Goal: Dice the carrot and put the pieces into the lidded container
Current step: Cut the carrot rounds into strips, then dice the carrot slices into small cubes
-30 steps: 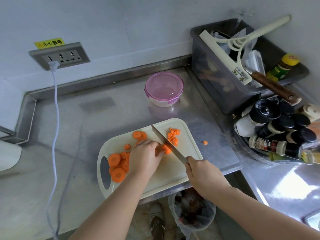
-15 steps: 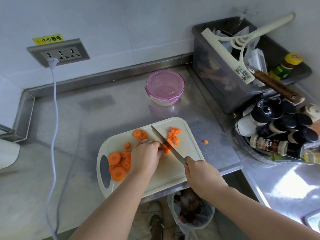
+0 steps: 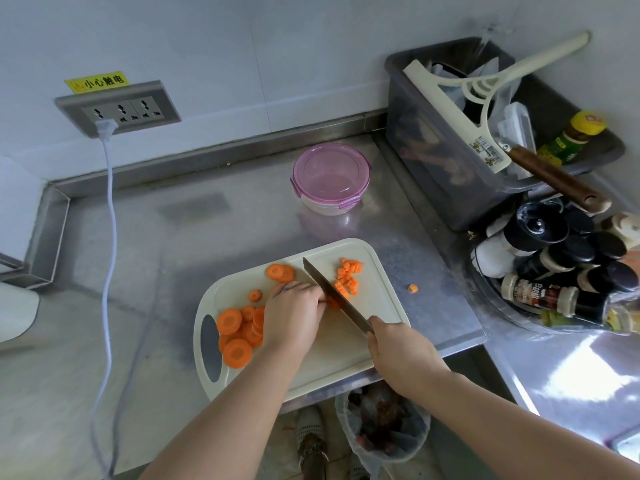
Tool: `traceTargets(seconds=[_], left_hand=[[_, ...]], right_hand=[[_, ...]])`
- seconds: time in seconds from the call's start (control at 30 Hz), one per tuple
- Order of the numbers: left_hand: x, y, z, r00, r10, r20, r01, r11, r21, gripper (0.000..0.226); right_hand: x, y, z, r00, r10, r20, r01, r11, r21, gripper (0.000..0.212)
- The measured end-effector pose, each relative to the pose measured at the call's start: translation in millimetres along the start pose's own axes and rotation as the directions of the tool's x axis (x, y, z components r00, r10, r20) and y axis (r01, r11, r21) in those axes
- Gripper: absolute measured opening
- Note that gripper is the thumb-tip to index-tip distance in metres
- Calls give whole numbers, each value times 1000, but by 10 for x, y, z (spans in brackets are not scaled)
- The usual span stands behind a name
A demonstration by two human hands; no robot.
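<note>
A cream cutting board [image 3: 346,344] lies at the counter's front edge. Several round carrot slices [image 3: 239,332] are piled on its left part, and a small heap of diced carrot [image 3: 348,277] sits near its far right corner. My left hand [image 3: 294,315] presses carrot pieces [image 3: 334,302] down with curled fingers. My right hand [image 3: 401,351] grips the handle of a knife [image 3: 332,294], whose blade rests right beside my left fingertips. The round container with a pink lid [image 3: 330,178] stands closed behind the board.
One carrot bit [image 3: 412,288] lies on the steel counter right of the board. A grey bin [image 3: 450,161] with a squeegee and a rack of spice bottles [image 3: 561,271] crowd the right. A white cable [image 3: 109,237] hangs from the wall socket. A waste bin [image 3: 384,424] stands below.
The knife blade has worked a little leftward along the carrot pieces under my left hand, whose fingers drew back. The diced heap stays on the right.
</note>
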State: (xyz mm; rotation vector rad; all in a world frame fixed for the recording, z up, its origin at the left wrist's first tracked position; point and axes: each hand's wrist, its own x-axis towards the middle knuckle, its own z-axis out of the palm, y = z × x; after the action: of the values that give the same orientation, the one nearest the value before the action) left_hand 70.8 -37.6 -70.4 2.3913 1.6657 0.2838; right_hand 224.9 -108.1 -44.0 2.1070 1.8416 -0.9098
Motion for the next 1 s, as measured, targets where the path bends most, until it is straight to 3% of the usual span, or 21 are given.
traceTargets(seconds=[0.07, 0.37, 0.53, 0.7, 0.87, 1.0], left_hand=[[-8, 4, -17, 1000, -23, 9, 23, 998, -62, 7], [117, 94, 32, 999, -12, 36, 12, 1000, -9, 24], [251, 150, 75, 992, -66, 112, 96, 953, -288, 23], [269, -33, -75, 973, -210, 98, 231, 839, -492, 15], [159, -344, -278, 930, -365, -42, 314, 850, -422, 14], [102, -399, -233, 944, -328, 30, 320, 891, -322, 20]], right_hand=[[2, 30, -64, 1000, -4, -27, 6, 997, 77, 24], [-37, 230, -385, 988, -72, -135, 90, 988, 128, 20], [-61, 371, -464, 987, -39, -154, 61, 988, 139, 20], [-169, 378, -430, 993, -62, -99, 78, 983, 166, 37], [-228, 235, -235, 994, -112, -17, 113, 976, 184, 36], [-202, 168, -110, 995, -104, -7, 104, 979, 174, 25]])
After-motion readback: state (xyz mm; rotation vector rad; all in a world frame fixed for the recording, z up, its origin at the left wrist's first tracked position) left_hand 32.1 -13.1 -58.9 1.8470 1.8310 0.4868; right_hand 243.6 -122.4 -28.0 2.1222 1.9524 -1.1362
